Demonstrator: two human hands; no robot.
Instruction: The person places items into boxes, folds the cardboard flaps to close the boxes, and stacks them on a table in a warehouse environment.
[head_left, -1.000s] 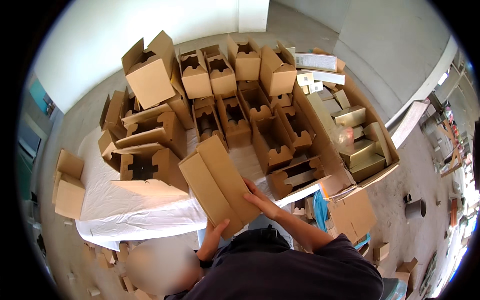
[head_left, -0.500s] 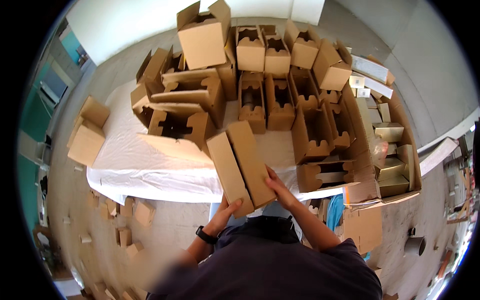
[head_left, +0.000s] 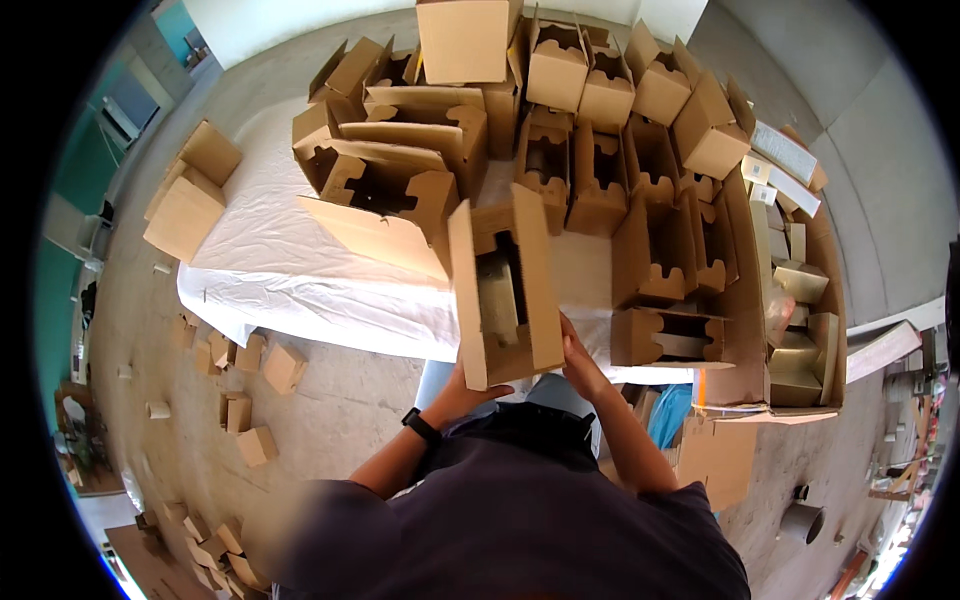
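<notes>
Between my hands is a long cardboard box (head_left: 544, 300), its two long top flaps standing up. Inside it a pale gold, boxy item (head_left: 497, 300) shows through the opening. My left hand (head_left: 465, 396) supports the near left corner, its thumb stretched along the near end and the other fingers mostly hidden underneath. On the right side, my right hand (head_left: 582, 365) grips the lower edge. The held box is tilted up in front of me, its far end close to a wide open carton (head_left: 385, 260) on the white-covered table (head_left: 320, 310).
Several narrow open cardboard boxes (head_left: 640, 250) stand in rows beyond. A large carton (head_left: 745, 300) at the right holds gold boxes (head_left: 800, 275). Another box (head_left: 185, 215) sits at the table's left edge. Small cardboard pieces (head_left: 285, 368) lie on the floor at left.
The flaps of the held box, which lay nearly closed, now stand apart and show the item inside. The box has turned more upright. My view has shifted, so the table's contents appear farther right.
</notes>
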